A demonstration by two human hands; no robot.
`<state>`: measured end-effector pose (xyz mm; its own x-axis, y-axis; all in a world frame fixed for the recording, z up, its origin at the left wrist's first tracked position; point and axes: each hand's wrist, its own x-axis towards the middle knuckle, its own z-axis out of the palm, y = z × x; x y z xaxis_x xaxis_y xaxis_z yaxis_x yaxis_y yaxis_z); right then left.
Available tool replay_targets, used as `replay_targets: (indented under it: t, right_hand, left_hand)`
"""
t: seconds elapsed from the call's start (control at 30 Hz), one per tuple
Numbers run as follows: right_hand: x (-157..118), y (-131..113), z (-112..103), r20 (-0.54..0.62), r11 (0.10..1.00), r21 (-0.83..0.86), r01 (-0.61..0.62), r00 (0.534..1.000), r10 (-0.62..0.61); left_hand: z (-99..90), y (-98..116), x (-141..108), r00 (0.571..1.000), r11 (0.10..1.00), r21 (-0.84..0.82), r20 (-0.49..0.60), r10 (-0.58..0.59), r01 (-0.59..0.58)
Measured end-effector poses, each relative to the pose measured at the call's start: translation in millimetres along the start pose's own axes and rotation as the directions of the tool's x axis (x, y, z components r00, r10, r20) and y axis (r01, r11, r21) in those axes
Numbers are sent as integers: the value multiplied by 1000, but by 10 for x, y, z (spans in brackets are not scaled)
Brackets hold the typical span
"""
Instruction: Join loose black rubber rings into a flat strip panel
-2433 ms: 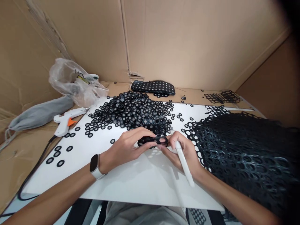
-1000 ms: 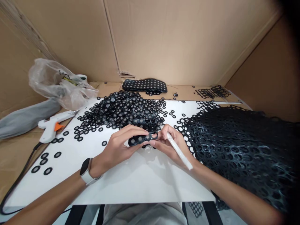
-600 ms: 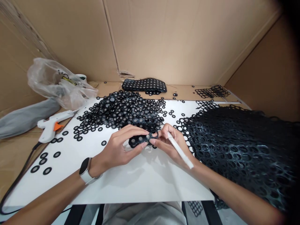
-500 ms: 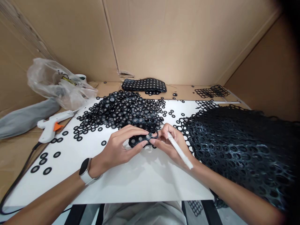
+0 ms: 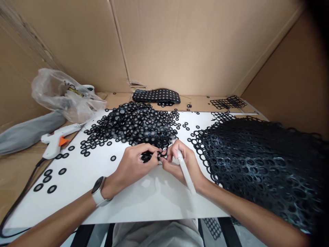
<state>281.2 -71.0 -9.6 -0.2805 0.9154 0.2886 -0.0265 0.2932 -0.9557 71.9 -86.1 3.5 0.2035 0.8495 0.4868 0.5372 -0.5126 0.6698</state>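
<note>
My left hand (image 5: 133, 166) and my right hand (image 5: 180, 163) meet over a white board (image 5: 144, 199), both pinching a small black strip of joined rings (image 5: 151, 156). My right hand also holds a white stick (image 5: 185, 171) that slants back along the wrist. A watch sits on my left wrist. Just behind the hands lies a heap of loose black rings with pale centres (image 5: 136, 123). A big mound of black punched-out mesh sheets (image 5: 259, 164) lies to the right of my right hand.
A white glue gun (image 5: 58, 139) with an orange trigger and black cord lies at the left, beside a grey pouch (image 5: 28, 132) and a clear plastic bag (image 5: 64, 94). A dotted black strip stack (image 5: 156, 96) lies at the back. Cardboard walls enclose the bench.
My hands have lowered and drawn closer together, folding tighter around the black strip. The white stick now points more steeply toward me. The view has shifted slightly.
</note>
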Motion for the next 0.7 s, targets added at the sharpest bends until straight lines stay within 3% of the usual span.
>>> replay_targets:
  t: [0.17, 0.37, 0.43, 0.53, 0.7]
  right_hand:
    - [51, 36, 18, -26, 999, 6, -32, 999, 32]
    - [86, 122, -68, -52, 998, 30, -49, 997, 50]
    - [116, 132, -113, -51, 999, 47, -24, 998, 26]
    - [178, 166, -167, -47, 997, 80, 6, 999, -2]
    - [318, 188, -225, -25, 991, 126, 40, 999, -37]
  left_hand:
    - [-62, -71, 87, 977, 978, -4, -60, -207, 207]
    - [-426, -478, 254, 895, 937, 76, -332, -300, 342]
    - [-564, -613, 300, 881, 929, 137, -390, -270, 345]
    - [-692, -732, 336, 907, 930, 234, -380, -181, 284]
    - [-647, -774, 315, 949, 946, 313, -315, 17, 87]
